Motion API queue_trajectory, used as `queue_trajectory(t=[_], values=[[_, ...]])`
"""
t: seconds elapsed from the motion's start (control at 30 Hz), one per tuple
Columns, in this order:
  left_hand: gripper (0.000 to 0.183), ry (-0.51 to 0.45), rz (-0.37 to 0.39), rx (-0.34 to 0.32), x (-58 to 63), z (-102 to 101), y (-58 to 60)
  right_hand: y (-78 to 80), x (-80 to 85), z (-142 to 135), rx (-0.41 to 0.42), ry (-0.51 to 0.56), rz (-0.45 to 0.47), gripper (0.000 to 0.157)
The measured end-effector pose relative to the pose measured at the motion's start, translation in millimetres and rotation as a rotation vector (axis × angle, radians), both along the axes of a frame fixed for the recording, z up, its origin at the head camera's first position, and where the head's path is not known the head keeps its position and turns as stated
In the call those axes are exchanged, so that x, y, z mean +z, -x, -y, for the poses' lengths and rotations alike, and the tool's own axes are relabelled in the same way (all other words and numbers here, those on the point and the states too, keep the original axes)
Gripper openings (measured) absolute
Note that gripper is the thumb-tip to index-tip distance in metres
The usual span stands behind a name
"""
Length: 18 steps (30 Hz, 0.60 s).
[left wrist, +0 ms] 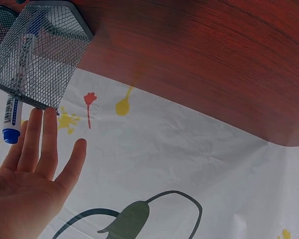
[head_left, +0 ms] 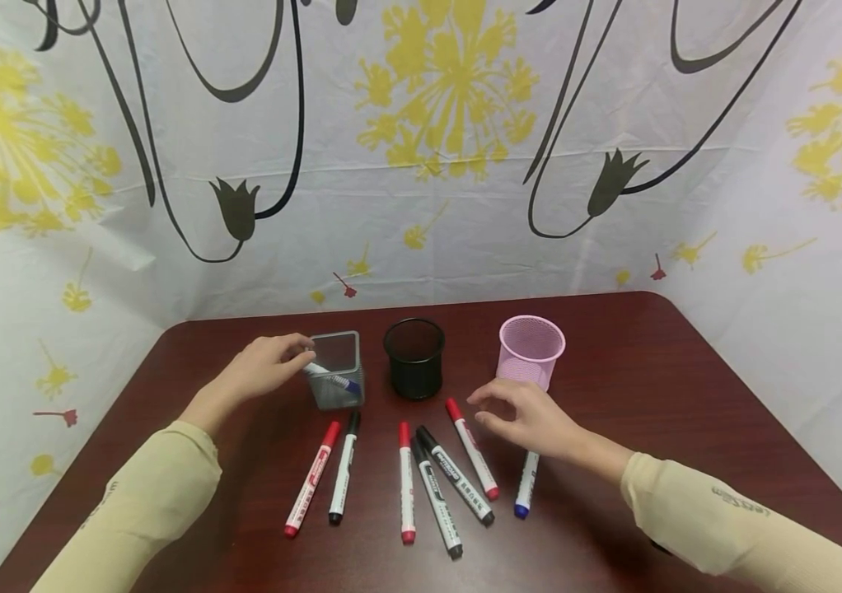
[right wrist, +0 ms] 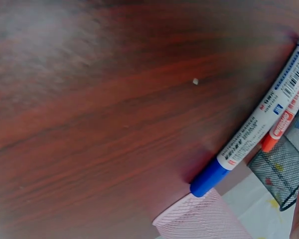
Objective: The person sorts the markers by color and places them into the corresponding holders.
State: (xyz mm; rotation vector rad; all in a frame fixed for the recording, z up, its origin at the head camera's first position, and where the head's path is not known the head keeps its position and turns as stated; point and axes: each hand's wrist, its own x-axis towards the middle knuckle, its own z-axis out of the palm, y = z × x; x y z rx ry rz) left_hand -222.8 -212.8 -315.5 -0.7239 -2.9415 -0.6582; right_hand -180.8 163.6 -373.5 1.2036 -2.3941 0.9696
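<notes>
My left hand [head_left: 265, 364] is at the rim of a grey mesh pen holder [head_left: 335, 395], fingers extended. A blue marker [left wrist: 12, 113] leans inside that holder, its blue end sticking out over the rim beside the fingers. In the left wrist view, the fingertips are by the rim and do not grip the marker. My right hand [head_left: 528, 416] hovers over the table with loosely bent fingers, holding nothing. Beneath it lies another blue marker [right wrist: 259, 124], partly hidden by the hand in the head view. A pink mesh holder [head_left: 532, 339] stands just behind that hand.
A black mesh holder [head_left: 415, 362] stands between the grey and pink ones. In front lie red markers [head_left: 313, 478] [head_left: 406, 486] [head_left: 473, 449] and black markers [head_left: 344, 469] [head_left: 437, 498] [head_left: 456, 475]. A patterned cloth [head_left: 421, 247] hangs behind the dark wooden table [head_left: 651, 371].
</notes>
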Motion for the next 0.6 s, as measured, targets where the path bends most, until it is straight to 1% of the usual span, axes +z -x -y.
queue_trajectory(t=[0.2, 0.43, 0.6], values=[[0.031, -0.002, -0.001, 0.004, -0.4, -0.1, 0.4, -4.2, -4.2, -8.3, -0.024, -0.054, -0.014, 0.019], [0.029, 0.001, -0.005, 0.007, -1.3, 0.2, 0.6, -8.5, -11.2, -21.2, -0.045, -0.161, -0.020, 0.019], [0.029, 0.000, -0.007, 0.012, -1.4, 0.1, 0.4, -10.8, -14.2, -29.2, -0.031, -0.201, -0.061, 0.019]])
